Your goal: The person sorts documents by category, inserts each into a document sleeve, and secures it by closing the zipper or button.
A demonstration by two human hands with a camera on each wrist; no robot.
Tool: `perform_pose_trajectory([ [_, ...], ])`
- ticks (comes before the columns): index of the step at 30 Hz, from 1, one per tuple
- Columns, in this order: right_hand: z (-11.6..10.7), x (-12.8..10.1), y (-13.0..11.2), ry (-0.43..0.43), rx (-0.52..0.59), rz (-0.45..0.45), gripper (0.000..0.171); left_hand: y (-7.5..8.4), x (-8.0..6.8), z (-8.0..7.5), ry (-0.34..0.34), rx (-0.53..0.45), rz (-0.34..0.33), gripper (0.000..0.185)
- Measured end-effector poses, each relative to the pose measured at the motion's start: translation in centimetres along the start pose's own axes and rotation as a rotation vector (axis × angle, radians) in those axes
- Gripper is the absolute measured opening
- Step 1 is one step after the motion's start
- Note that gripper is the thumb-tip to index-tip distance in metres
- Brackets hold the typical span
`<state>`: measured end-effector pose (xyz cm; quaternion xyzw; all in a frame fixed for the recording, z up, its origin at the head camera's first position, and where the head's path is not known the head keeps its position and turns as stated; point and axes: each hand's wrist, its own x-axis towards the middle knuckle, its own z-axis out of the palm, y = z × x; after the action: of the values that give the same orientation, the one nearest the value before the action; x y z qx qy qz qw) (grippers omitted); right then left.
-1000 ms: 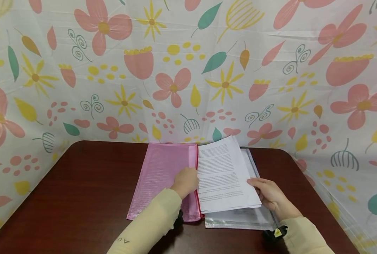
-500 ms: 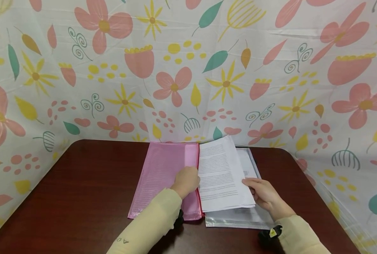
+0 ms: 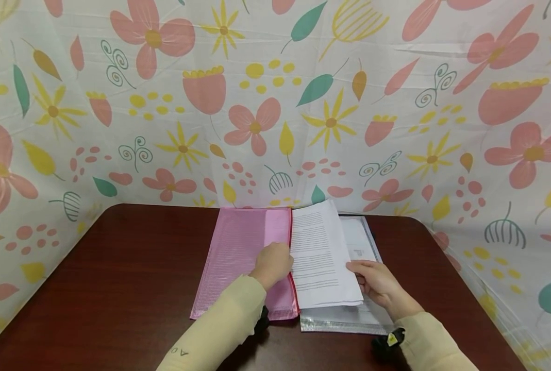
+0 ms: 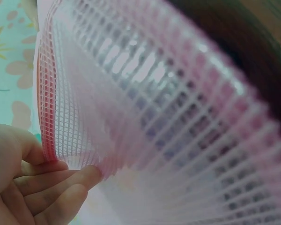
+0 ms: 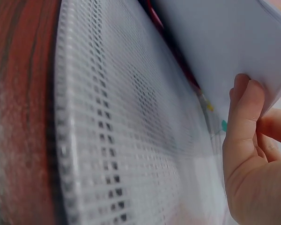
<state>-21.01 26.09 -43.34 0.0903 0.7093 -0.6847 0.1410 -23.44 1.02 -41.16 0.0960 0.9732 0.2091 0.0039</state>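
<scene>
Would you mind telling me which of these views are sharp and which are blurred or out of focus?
Head view: evenly lit and sharp, print lines on the papers visible. Left wrist view: the pink pouch mesh fills the frame, soft and blurred toward the right. Right wrist view: the clear pouch mesh is blurred at the near edge; the right hand is fairly sharp.

I see the stack of printed papers [image 3: 322, 255] has slid further left, into the open edge of the pink mesh pouch [image 3: 243, 257]. The right hand [image 3: 377, 282] moved left with it. More of the clear mesh pouch [image 3: 363, 242] under the papers is uncovered now.
</scene>
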Motion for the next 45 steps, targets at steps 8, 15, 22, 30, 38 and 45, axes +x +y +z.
perform_pose_trajectory([
  [8, 0.7, 0.3, 0.1, 0.000, -0.023, 0.001, 0.054, 0.0, -0.1, 0.0, 0.041, -0.022, -0.012, 0.025],
  [15, 1.2, 0.4, -0.2, -0.004, -0.070, 0.018, 0.055, -0.2, -0.3, -0.1, 0.051, -0.021, 0.003, 0.029],
  [22, 1.6, 1.2, -1.1, 0.018, -0.270, 0.030, 0.049, -0.6, -0.5, -0.2, 0.050, -0.073, -0.003, 0.032],
  [30, 1.2, 2.6, -1.7, 0.022, -0.230, 0.059, 0.048, -0.8, -0.6, -0.1, 0.071, -0.090, -0.002, 0.029],
  [38, 1.5, 2.8, -1.6, -0.044, -0.178, 0.082, 0.046, -0.8, -0.7, -0.1, 0.102, -0.088, 0.005, 0.030],
  [45, 1.9, 2.5, -1.9, -0.030, -0.253, 0.039, 0.040, -0.8, -0.8, -0.1, 0.088, -0.104, 0.008, 0.030],
])
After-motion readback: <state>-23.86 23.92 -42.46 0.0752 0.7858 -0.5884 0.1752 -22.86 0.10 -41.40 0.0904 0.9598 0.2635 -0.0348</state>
